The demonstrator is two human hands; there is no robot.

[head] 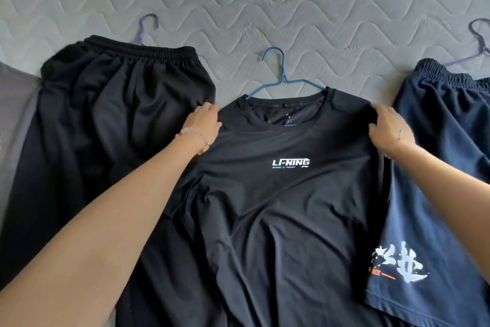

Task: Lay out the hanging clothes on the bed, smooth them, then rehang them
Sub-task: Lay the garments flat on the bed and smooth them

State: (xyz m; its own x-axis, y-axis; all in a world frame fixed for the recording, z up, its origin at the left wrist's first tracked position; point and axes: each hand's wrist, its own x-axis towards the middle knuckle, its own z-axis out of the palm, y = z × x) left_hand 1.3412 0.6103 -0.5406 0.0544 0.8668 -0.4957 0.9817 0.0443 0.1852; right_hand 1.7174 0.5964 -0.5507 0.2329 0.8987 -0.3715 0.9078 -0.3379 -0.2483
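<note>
A black T-shirt (286, 210) with a white chest logo lies face up on the bed, still on a blue wire hanger (281, 80) whose hook points away from me. My left hand (202, 124) grips the shirt's left shoulder. My right hand (391, 128) grips the right shoulder, thumb on top of the fabric. Black shorts (106, 120) lie to the left on a purple hanger (148, 28). Navy shorts (434, 167) with a white printed leg lie to the right on another purple hanger (477, 43).
The grey quilted mattress (265, 8) stretches away beyond the clothes. A grey garment (16, 120) shows at the far left edge, partly under the black shorts. The shirt's sides overlap both pairs of shorts.
</note>
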